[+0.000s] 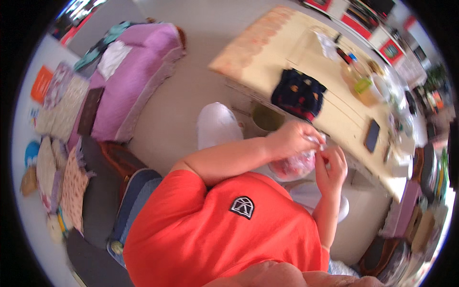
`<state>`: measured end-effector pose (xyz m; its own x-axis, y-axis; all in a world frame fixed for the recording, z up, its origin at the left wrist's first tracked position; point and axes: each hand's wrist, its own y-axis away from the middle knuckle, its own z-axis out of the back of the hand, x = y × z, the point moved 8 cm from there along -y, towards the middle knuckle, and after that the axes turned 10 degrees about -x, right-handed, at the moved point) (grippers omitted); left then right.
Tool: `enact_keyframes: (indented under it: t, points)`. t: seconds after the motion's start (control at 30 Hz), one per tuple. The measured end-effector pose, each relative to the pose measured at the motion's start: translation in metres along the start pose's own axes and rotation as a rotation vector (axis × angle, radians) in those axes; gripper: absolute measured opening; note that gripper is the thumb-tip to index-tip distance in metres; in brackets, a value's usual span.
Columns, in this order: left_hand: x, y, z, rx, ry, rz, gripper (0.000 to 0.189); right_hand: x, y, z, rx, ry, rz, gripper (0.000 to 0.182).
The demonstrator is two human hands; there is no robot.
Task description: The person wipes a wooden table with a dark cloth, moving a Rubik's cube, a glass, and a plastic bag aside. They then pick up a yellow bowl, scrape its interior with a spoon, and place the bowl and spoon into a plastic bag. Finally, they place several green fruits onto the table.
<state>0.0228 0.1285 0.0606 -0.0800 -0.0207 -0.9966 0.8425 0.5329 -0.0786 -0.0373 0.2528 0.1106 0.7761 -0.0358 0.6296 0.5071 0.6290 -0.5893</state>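
Note:
Both hands meet at the gathered top of a clear plastic bag point(292, 166) with pink and red contents, which hangs below them in front of the table edge. My left hand point(296, 140) pinches the bag's neck from the left side of the picture. On the other side my right hand point(331, 165) has its fingertips at the same twisted plastic. A dark patterned cloth pouch point(298, 94), gold and red in places, lies on the table just beyond the hands. Blur hides the exact finger contact.
A long table point(344, 114) with a pale cover bears a phone point(372, 135), a white-rimmed container point(378, 88) and cluttered small items. Under its edge stands a greenish bin point(267, 117). A sofa with a purple cover point(132, 79) stands at the left.

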Motion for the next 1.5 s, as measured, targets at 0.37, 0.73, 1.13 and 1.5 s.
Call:
enact_keyframes:
  t: [0.37, 0.73, 1.13, 1.5]
  points:
    - [-0.063, 0.045, -0.024, 0.099, -0.753, -1.274, 0.008, -0.053, 0.011, -0.028, 0.037, -0.63, -0.417, 0.033]
    - [-0.099, 0.037, 0.003, -0.255, -0.81, -1.362, 0.009, -0.008, -0.035, 0.01, -0.158, -0.352, -0.091, 0.006]
    - [-0.058, 0.016, 0.018, 0.015, -0.664, -0.922, 0.022, -0.032, -0.027, 0.014, -0.279, -0.037, -0.074, 0.012]
    - [-0.054, -0.016, 0.02, 0.048, -0.685, -0.85, 0.033, -0.004, -0.046, 0.028, -0.244, -0.31, -0.013, 0.007]
